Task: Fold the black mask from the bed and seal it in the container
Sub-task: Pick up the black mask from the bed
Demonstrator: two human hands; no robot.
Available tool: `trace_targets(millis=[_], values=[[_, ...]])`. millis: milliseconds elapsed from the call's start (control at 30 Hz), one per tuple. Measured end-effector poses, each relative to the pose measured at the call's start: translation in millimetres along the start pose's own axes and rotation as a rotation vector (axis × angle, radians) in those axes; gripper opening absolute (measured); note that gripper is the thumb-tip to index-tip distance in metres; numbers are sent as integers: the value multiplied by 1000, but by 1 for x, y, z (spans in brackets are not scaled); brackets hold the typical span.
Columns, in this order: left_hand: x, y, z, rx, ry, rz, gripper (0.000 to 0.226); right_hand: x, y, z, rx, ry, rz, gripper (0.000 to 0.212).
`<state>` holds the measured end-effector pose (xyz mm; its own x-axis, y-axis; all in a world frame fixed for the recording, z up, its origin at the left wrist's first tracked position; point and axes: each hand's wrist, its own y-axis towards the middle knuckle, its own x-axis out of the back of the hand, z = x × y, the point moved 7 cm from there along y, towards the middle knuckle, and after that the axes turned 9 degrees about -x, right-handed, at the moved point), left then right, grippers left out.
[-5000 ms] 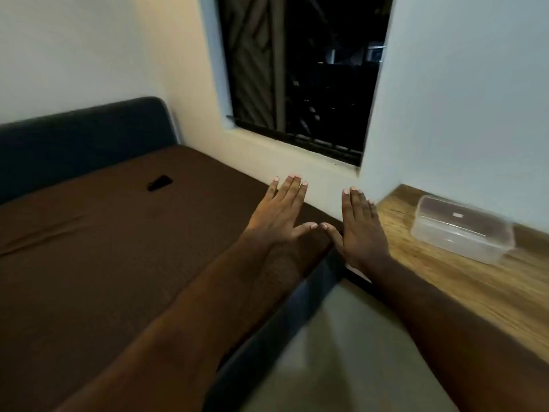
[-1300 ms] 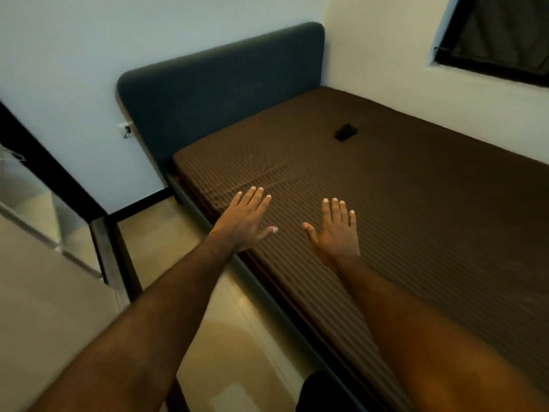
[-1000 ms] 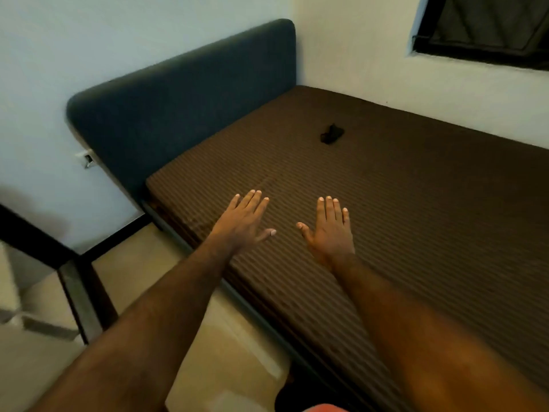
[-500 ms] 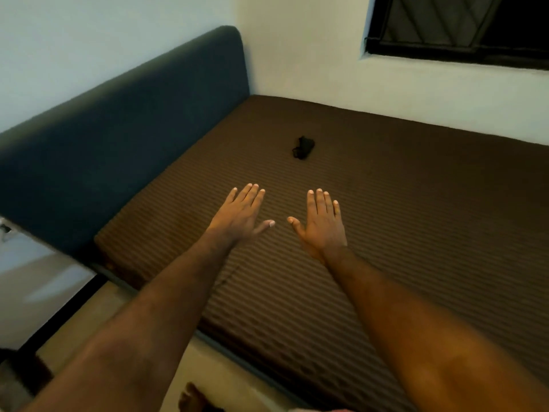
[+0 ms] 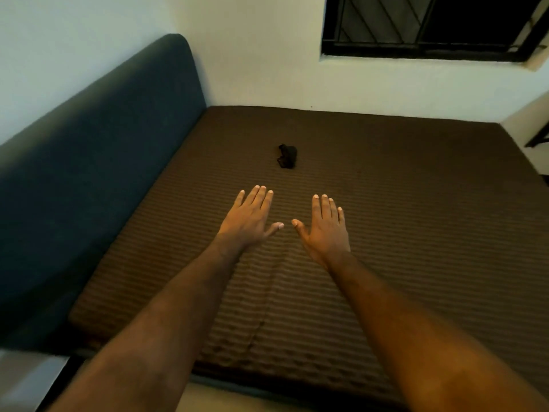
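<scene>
Both arms stretched fwd over the bed, palms down. Left hand and right hand side by side, thumbs nearly meeting, fingers straight and spread flat, released, gripping nothing. Black mask lies crumpled on the brown striped sheet at 12 o'clock from the hands, well apart from the fingertips, untouched. Dark blue headboard runs along 9–10 o'clock. Barred window up at 1 o'clock in the white wall. No container in view.
</scene>
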<state>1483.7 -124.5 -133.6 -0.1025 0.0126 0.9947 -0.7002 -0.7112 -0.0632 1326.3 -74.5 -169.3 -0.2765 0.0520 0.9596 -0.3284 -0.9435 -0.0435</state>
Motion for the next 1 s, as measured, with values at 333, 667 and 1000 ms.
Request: trace_targets(millis=[333,667,1000], values=[[-6,25,54,-11,24,-39,84,-11,48,34,-23,2,-26,85],[-31,41,115,-85,-14,-49,84,-33,81,84,-90,-35,-7,85],[-33,52,201,-187,-68,-102,88,-45,82,153,-240,-85,-57,85]])
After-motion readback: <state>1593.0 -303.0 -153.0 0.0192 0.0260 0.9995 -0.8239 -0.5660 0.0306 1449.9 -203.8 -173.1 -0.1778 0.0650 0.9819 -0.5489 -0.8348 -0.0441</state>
